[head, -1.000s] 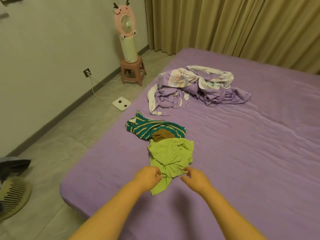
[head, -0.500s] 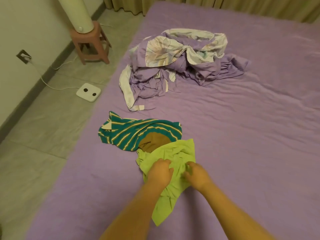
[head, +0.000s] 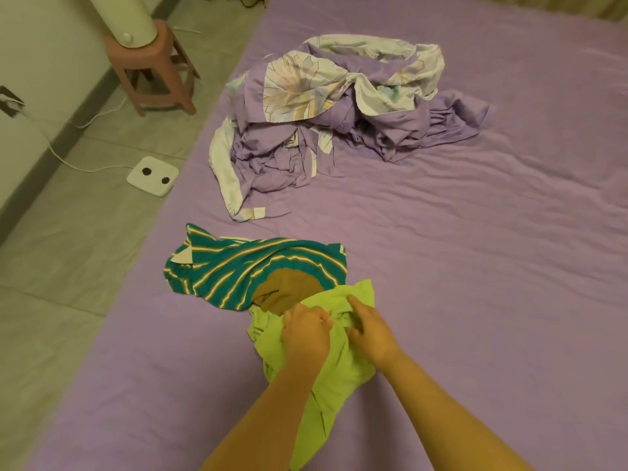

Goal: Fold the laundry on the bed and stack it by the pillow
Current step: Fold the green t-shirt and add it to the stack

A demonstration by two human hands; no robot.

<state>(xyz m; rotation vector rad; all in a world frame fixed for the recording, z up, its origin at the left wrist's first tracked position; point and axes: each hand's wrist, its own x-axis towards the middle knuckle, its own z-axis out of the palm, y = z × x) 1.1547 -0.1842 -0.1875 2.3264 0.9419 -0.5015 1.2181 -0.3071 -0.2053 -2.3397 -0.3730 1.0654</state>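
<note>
A crumpled lime-green garment (head: pixel 339 372) lies on the purple bed (head: pixel 475 266), near its left side. My left hand (head: pixel 306 334) grips a bunch of the green cloth with curled fingers. My right hand (head: pixel 370 331) is on the same garment just beside it, forefinger stretched out over the cloth and the other fingers curled into a fold. Behind the green piece sits a teal striped garment (head: pixel 238 270) with a brown one (head: pixel 285 294) partly under it. No pillow is in view.
A heap of purple and floral bedding (head: pixel 339 113) lies further up the bed. On the tiled floor to the left are a white scale (head: pixel 153 176), a cable, and a pink stool (head: pixel 153 66) carrying a fan's base.
Both hands went forward from the garment's near edge onto its middle and gathered cloth. The view tilted down and closer to the bed.
</note>
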